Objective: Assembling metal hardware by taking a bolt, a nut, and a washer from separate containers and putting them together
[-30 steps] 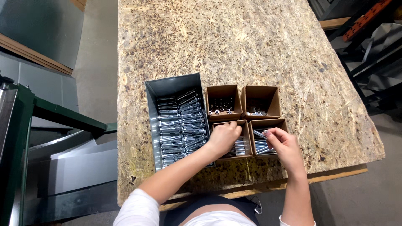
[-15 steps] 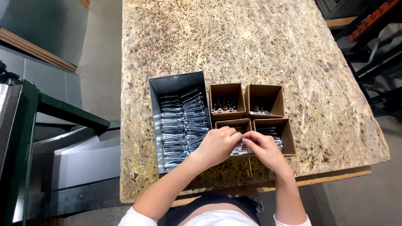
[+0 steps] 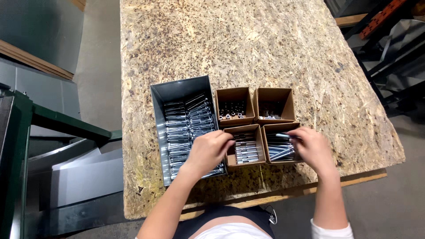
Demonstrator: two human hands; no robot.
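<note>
My left hand (image 3: 208,151) hovers over the seam between a grey metal bin (image 3: 177,90) of long shiny bolts (image 3: 188,124) and the near-left cardboard box (image 3: 245,150) of shorter bolts. Its fingers are curled together, and anything between them is hidden. My right hand (image 3: 313,148) is over the near-right cardboard box (image 3: 278,150), which also holds bolts. Its fingertips pinch a silver bolt (image 3: 282,135) that lies level and points left.
Two more small cardboard boxes stand behind: the far-left one (image 3: 233,106) holds dark nuts, the far-right one (image 3: 274,104) small washers. All sit near the front edge of a chipboard table (image 3: 248,44). A green metal frame (image 3: 53,124) stands on the left, and metal racking (image 3: 389,53) on the right.
My hands met over the near boxes half a second ago and have moved apart. The right hand is back over the near-right box with a bolt. The left hand has moved slightly left.
</note>
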